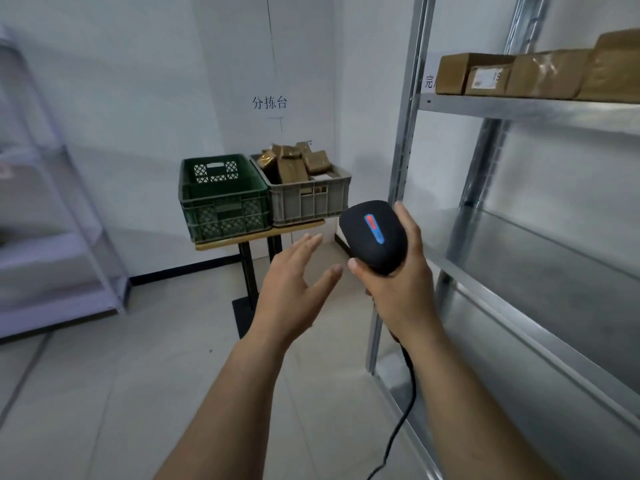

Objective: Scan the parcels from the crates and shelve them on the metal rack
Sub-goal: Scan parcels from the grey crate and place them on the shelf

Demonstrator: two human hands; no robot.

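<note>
My right hand (401, 285) grips a black handheld scanner (375, 235) with a red and blue stripe, its cable hanging down. My left hand (294, 285) is held out with fingers straight, holding nothing, stretched toward the crates. A grey crate (311, 199) heaped with brown parcels (294, 161) stands on a small table beside a green crate (221, 199) that looks empty. The metal rack (519, 109) rises on the right, with several brown parcels (512, 74) on its upper shelf.
The crates sit on a small wooden table (242, 241) with a black pedestal against the white wall. A pale shelving unit (62, 237) stands at the left. Tiled floor lies between me and the table. The rack's lower shelves (554, 258) hold nothing I can see.
</note>
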